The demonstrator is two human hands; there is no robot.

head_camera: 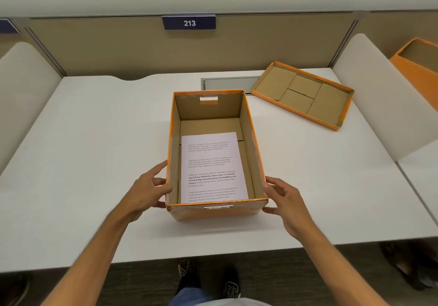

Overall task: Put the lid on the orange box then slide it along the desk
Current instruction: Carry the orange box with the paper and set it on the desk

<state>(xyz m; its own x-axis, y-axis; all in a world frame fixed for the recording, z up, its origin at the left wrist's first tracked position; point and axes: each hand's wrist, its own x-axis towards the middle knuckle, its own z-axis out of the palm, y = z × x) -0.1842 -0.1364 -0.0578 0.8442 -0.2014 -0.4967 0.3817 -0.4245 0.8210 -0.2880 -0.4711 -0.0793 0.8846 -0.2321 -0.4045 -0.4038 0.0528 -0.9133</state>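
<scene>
An open orange box (214, 212) stands in the middle of the white desk (90, 144), with a printed sheet of paper (212, 168) lying flat on its bottom. Its orange lid (303, 93) lies upside down on the desk at the back right, apart from the box. My left hand (148, 188) presses on the box's left wall near the front corner. My right hand (285, 202) touches the right front corner, fingers spread. Both hands flank the box.
A tan partition with a sign reading 213 (189, 22) closes off the back of the desk. A grey cable hatch (227, 84) sits behind the box. White side dividers (376, 87) flank the desk. Another orange box (419, 61) stands at the far right.
</scene>
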